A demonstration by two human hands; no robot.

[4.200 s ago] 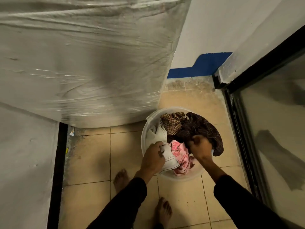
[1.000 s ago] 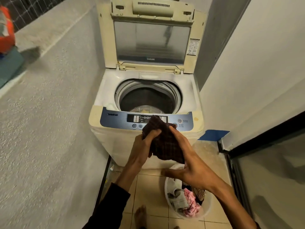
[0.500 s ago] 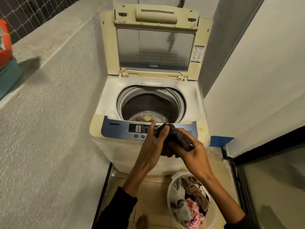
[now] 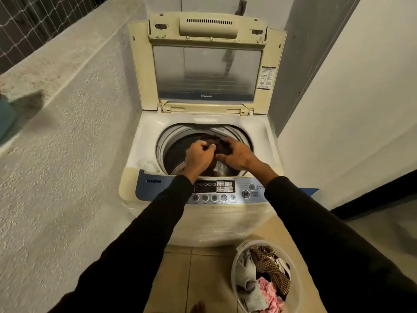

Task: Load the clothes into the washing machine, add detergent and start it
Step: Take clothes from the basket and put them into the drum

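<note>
A cream top-loading washing machine [image 4: 252, 125] stands ahead with its lid [image 4: 206, 62] raised upright. Over the round drum opening, my left hand [image 4: 198, 155] and my right hand [image 4: 235, 154] both grip a dark checked garment [image 4: 217, 143]. The garment is bunched between my fingers and hangs partly into the drum. Some clothes lie at the drum bottom, mostly hidden by my hands. The blue control panel [image 4: 225, 190] faces me below my wrists. On the floor at the lower right sits a white basket [image 4: 235, 265] holding brown checked, grey and pink clothes [image 4: 264, 279].
A rough plastered wall [image 4: 56, 166] runs along the left, close to the machine. A white wall [image 4: 361, 109] and a dark door frame [image 4: 372, 193] close the right side. Beige floor tiles [image 4: 180, 279] lie between the machine and me. No detergent is in view.
Both hands have lifted the dark garment from in front of the control panel forward and over the drum opening. Earlier they took it from the basket on the floor.
</note>
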